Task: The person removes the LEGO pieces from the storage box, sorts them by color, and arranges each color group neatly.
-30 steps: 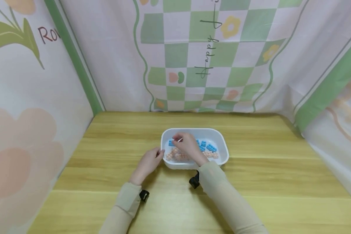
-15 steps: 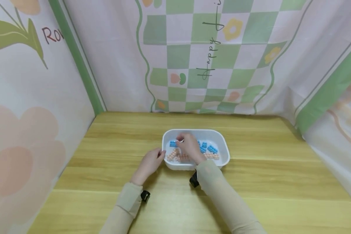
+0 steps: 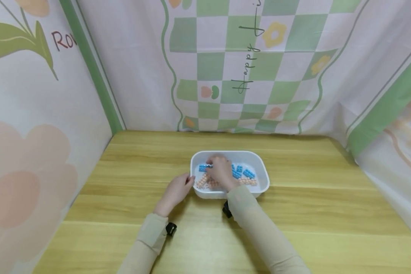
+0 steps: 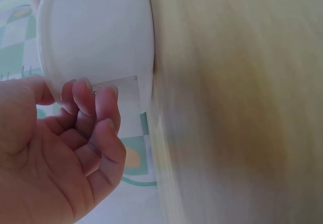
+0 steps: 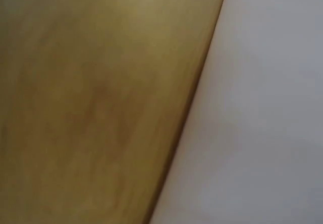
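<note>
A white plastic basin (image 3: 264,186) stands on the wooden table, with blue building bricks (image 3: 249,174) and peach building bricks (image 3: 248,181) lying in it. My left hand (image 3: 178,190) grips the basin's left end in the head view. In the left wrist view, the thumb of the left hand (image 4: 60,158) lies at the rim and its curled fingers are against the outer wall. My right hand (image 3: 222,173) reaches down inside the basin, its fingers close by a blue brick (image 3: 203,168) at the left. Blur and the hand itself hide what its fingertips hold.
The wooden table (image 3: 305,213) stretches around the basin. A checkered cloth (image 3: 239,76) hangs behind it, with printed cloth walls on both sides. A black wrist camera (image 3: 171,229) sits on the left wrist, another camera (image 3: 227,209) on the right. The right wrist view shows only tabletop and basin wall.
One second ago a small white piece showed at my right fingertips; now it is out of sight. The right hand has dipped, its fingers spreading. The left hand keeps its grip.
</note>
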Demonstrator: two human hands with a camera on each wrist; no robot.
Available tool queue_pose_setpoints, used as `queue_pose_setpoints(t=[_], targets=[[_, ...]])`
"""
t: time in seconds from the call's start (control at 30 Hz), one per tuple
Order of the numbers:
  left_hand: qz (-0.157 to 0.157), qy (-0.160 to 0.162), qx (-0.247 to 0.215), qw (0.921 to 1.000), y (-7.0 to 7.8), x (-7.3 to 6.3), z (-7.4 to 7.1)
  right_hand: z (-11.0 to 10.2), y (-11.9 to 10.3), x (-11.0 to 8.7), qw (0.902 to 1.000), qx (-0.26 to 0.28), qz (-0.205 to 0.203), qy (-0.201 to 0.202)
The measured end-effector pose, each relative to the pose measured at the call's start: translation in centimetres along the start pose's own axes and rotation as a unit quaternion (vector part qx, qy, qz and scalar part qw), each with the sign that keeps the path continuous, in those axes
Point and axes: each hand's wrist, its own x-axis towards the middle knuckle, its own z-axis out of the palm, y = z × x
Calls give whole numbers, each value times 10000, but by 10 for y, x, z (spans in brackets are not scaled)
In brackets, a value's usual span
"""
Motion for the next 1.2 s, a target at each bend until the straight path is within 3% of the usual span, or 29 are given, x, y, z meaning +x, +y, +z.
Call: queue_pose_setpoints(t=[1.2], targets=[[-66, -81, -87, 9999, -4, 2, 0, 7, 6, 9, 9996, -151, -134, -217]])
